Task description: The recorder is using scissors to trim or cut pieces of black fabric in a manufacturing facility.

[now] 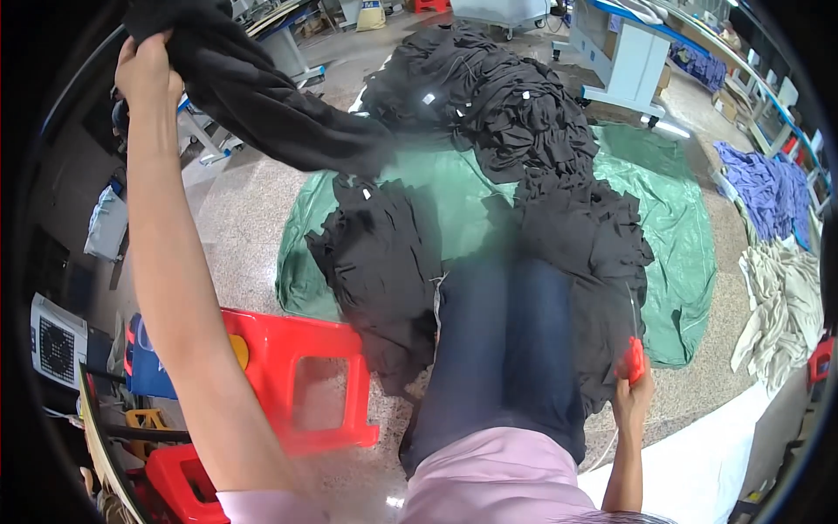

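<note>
My left hand (148, 72) is raised high at the far left, its fingers closed on a black garment (262, 109). The cloth hangs stretched out to the right, and its lower end is smeared by motion. Low at the right, my right hand (633, 395) is wrapped round a red-handled tool (635, 358) with a thin pale shaft pointing away from me; its exact kind is unclear. Beside my left leg lies a pile of black garments (375, 279). Another black pile (585, 236) lies by my right leg, near the tool. A large black heap (489, 87) sits farther off.
A green plastic sheet (672, 253) lies under the piles on the speckled floor. Red plastic stools (262, 349) stand at my left. Purple cloth (768, 188) and cream cloth (777, 306) are heaped at the right. Work tables (624, 61) stand at the back.
</note>
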Available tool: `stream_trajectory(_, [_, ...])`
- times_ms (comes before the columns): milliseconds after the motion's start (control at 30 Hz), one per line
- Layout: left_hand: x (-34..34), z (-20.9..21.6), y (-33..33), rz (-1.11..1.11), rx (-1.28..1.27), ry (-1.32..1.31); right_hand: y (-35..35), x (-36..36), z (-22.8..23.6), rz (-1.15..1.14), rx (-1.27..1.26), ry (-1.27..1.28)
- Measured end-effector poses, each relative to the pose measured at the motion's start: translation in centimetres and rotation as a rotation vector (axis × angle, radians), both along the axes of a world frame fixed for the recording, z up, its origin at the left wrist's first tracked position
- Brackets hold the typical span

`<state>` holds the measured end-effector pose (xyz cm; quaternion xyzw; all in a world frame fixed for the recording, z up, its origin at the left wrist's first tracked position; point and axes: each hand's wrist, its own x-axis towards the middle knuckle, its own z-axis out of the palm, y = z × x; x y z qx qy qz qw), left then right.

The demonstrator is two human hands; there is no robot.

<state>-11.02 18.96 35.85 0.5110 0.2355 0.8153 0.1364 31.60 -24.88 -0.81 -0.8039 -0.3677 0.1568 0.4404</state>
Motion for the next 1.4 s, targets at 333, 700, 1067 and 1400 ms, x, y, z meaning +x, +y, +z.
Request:
stream_trajectory(333, [-8.5,-40.8,-14.1,0.686,-0.367,1.083,-0.2,4.0,-5.1,-0.239,-0.023,-0.096])
stream_trajectory(700, [8.9,-45.4,-24.4,-0.134,-0.794,1.279,-4.0,9.1,-16.6,-0.364,-0.189,-0.163])
stream_trajectory(1067, [28.7,-37.6,-23.1,-0.430,-0.124,1.280,-3.3,14.9,-24.7,-0.501,-0.154,0.254])
stream_trajectory(1400, [41.4,-43.7,-18.4,-0.561,-0.059,2.276,-4.4,2.7,-16.9,-0.261,-0.365,0.229])
